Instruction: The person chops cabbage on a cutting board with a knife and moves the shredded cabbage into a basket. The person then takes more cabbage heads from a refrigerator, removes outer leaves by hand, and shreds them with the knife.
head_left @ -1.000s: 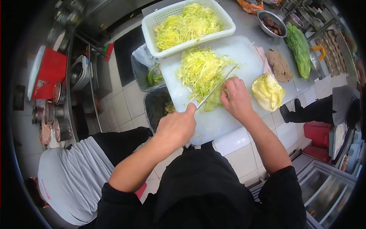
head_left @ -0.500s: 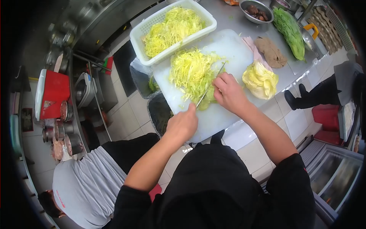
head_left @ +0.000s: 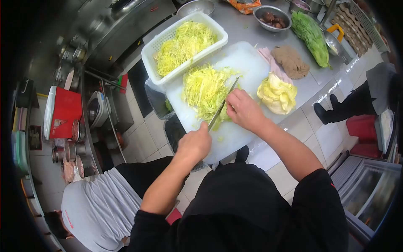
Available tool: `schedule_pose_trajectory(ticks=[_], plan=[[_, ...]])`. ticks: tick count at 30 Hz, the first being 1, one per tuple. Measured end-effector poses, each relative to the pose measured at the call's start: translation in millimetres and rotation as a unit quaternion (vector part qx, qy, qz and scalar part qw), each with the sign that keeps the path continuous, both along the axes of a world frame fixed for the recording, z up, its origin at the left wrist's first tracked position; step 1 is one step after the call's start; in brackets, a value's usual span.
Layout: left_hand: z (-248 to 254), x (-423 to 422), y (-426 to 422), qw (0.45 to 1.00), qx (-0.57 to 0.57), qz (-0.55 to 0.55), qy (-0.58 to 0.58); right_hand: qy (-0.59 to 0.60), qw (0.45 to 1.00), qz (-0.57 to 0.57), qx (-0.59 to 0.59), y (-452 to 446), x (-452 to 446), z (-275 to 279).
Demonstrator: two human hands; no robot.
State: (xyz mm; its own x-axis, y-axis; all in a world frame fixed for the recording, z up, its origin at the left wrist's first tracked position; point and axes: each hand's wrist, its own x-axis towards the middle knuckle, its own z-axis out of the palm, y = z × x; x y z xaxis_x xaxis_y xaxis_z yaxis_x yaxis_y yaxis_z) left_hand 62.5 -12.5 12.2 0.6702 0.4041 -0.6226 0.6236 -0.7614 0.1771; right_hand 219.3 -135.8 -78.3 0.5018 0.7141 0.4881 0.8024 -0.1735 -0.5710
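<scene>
My left hand [head_left: 195,142] is wrapped round the handle of a long knife [head_left: 224,102], whose blade slants up and right over a white cutting board [head_left: 247,56]. Beside the blade, my right hand [head_left: 243,110] has its fingers curled down on pale green leaves, partly hidden under them. Left of the knife lies a heap of shredded yellow-green leaves [head_left: 203,90]. A leafy pale yellow head [head_left: 277,94] sits at the board's right edge. Behind the heap, a white perforated basket [head_left: 194,61] holds more shreds.
Brown cloth [head_left: 290,62], a long green lettuce [head_left: 310,40] and a metal bowl of dark pieces [head_left: 272,19] lie on the metal table at right. Bins [head_left: 174,132] stand left below the board. A person in grey [head_left: 100,206] bends at lower left; another person's legs [head_left: 350,101] show right.
The view has shifted, so the board and basket appear further left. The knife and my right hand have moved slightly along the leaves, both hands keeping their hold.
</scene>
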Motion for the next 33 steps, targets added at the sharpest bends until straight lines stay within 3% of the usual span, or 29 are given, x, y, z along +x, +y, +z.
schedule_pose_trajectory(ticks=[3, 6, 8, 12, 15, 18, 21, 25, 28, 30, 33], plan=[[15.0, -14.6, -9.4, 0.999, -0.005, 0.001, 0.034, 0.012, 1.000, 0.007, 0.003, -1.9, 1.6, -4.7], [-0.8, -4.7, -5.8, 1.000, -0.004, 0.007, -0.003, 0.011, 0.999, 0.028, -0.009, -7.7, 4.5, -3.3], [26.9, -11.1, -7.4, 1.000, -0.008, 0.004, -0.020, 0.011, 0.999, 0.032, -0.023, -11.1, 5.1, -1.1], [-28.9, 0.4, -10.1, 1.000, -0.006, 0.015, -0.026, 0.009, 0.999, 0.031, -0.027, -9.9, 2.7, -1.9], [27.0, -13.2, -13.4, 1.000, -0.006, 0.009, -0.026, 0.009, 1.000, 0.013, -0.010, -6.9, 2.8, -4.1], [-32.9, -3.0, -15.8, 0.999, -0.013, 0.011, -0.032, 0.010, 1.000, 0.012, -0.011, -7.8, -0.1, -4.7], [22.6, -9.1, -13.4, 1.000, -0.018, 0.009, -0.014, 0.010, 1.000, 0.001, -0.011, -7.2, 2.3, -4.6], [-33.2, -0.7, -14.2, 0.999, -0.033, 0.023, -0.001, 0.023, 0.998, 0.001, -0.055, -9.1, 1.8, -3.0], [-35.1, -9.2, 1.3, 0.997, -0.057, 0.044, -0.023, -0.124, 0.990, 0.045, -0.059, -22.8, 10.9, 15.6], [-27.7, -9.6, 12.4, 0.991, -0.109, 0.082, -0.002, -0.041, 0.994, 0.087, -0.053, -25.9, 22.1, -2.5], [-39.4, -4.3, 21.9, 0.995, -0.074, 0.069, -0.023, 0.007, 0.997, 0.077, -0.032, -19.2, 15.2, -9.2]])
